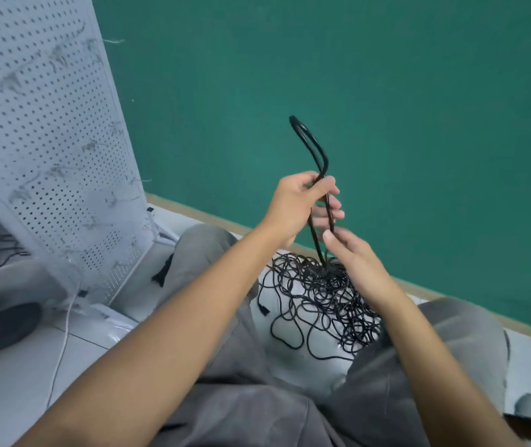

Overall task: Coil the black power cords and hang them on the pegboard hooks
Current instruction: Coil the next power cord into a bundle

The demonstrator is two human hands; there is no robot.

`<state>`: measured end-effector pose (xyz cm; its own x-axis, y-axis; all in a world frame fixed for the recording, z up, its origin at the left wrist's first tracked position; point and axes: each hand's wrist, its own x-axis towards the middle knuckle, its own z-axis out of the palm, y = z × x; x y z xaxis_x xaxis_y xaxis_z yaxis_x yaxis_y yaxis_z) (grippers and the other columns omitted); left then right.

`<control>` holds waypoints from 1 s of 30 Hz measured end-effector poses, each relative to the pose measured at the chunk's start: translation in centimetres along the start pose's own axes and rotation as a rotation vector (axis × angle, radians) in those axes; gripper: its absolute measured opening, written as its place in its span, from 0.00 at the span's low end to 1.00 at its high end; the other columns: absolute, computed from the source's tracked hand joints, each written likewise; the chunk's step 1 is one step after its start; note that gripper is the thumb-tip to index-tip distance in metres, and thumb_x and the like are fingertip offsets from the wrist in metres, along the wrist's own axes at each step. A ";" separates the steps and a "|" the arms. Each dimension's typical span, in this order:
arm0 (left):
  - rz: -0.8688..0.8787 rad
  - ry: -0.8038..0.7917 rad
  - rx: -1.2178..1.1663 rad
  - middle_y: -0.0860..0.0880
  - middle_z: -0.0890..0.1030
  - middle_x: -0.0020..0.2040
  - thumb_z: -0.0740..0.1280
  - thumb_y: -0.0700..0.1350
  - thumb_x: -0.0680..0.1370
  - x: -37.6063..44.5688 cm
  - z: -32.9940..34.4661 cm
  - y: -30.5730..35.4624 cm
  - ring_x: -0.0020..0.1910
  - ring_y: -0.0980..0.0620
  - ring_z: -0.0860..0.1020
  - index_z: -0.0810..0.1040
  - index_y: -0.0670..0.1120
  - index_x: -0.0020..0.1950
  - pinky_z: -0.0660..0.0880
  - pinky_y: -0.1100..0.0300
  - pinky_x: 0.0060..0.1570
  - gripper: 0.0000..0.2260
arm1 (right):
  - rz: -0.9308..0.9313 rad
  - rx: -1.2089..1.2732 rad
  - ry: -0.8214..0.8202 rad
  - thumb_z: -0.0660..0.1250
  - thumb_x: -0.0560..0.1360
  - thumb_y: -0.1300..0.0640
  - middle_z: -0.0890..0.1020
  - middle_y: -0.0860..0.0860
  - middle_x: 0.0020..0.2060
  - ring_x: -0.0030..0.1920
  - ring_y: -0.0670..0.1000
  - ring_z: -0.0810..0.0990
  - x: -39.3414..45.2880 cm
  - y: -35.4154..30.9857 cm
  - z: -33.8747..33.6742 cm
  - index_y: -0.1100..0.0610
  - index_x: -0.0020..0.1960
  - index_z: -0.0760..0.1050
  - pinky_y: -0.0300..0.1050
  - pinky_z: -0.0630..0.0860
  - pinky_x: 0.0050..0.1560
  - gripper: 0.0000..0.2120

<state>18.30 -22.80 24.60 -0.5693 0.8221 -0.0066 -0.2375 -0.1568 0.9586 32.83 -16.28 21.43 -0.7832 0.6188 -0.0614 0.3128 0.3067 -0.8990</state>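
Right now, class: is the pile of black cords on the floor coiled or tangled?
Tangled. The pile of black cords sprawls in loose, crossing loops between the person's legs; only the folded cord gripped by the left hand is gathered.

We counted two hands: a left hand (293, 201) and a right hand (351, 253). We saw one white pegboard (48, 140), one folded cord loop (311, 146) raised above the hands, and one tangled heap of black cords (322, 295) on the floor; how many separate cords made up that heap we could not tell. One white cable (64, 333) ran beside the pegboard.
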 end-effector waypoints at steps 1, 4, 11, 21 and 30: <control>0.003 -0.006 0.003 0.44 0.82 0.36 0.66 0.42 0.84 -0.3 0.0 0.8 0.31 0.47 0.84 0.78 0.40 0.47 0.80 0.59 0.31 0.08 | -0.009 -0.051 0.000 0.63 0.84 0.47 0.83 0.44 0.58 0.58 0.36 0.79 -0.5 0.3 0.5 0.49 0.65 0.77 0.38 0.72 0.63 0.13; 0.012 -0.013 0.019 0.45 0.82 0.36 0.66 0.43 0.84 -1.1 -0.2 1.9 0.32 0.46 0.84 0.78 0.39 0.47 0.82 0.56 0.34 0.09 | -0.043 -0.187 0.046 0.67 0.82 0.49 0.82 0.42 0.54 0.56 0.38 0.79 -1.1 0.2 1.4 0.50 0.61 0.77 0.37 0.72 0.59 0.09; 0.017 0.042 0.005 0.43 0.83 0.39 0.67 0.45 0.84 -1.9 -0.8 2.5 0.36 0.44 0.85 0.79 0.36 0.51 0.85 0.50 0.41 0.11 | -0.090 -0.303 0.048 0.66 0.82 0.53 0.83 0.50 0.40 0.40 0.47 0.78 -1.8 -1.8 2.1 0.52 0.49 0.78 0.44 0.73 0.44 0.05; 0.026 -0.266 0.094 0.44 0.84 0.62 0.40 0.67 0.80 -5.0 -1.1 -0.2 0.59 0.61 0.81 0.83 0.57 0.62 0.63 0.48 0.78 0.34 | -0.183 0.088 0.140 0.63 0.84 0.60 0.82 0.49 0.37 0.33 0.46 0.83 -3.2 -11.0 -0.2 0.59 0.49 0.80 0.37 0.78 0.35 0.09; 0.139 -0.329 0.113 0.52 0.67 0.30 0.58 0.54 0.84 -7.9 0.6 -1.1 0.29 0.51 0.69 0.67 0.45 0.42 0.72 0.56 0.40 0.17 | -0.144 0.106 0.236 0.61 0.85 0.51 0.81 0.51 0.43 0.40 0.49 0.86 -1.5 -14.9 -4.3 0.57 0.51 0.81 0.41 0.80 0.41 0.13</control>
<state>23.50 -28.79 23.75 -0.3022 0.9321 0.1997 -0.0768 -0.2326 0.9695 31.63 -18.68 36.76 -0.6652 0.7290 0.1617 0.1396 0.3341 -0.9321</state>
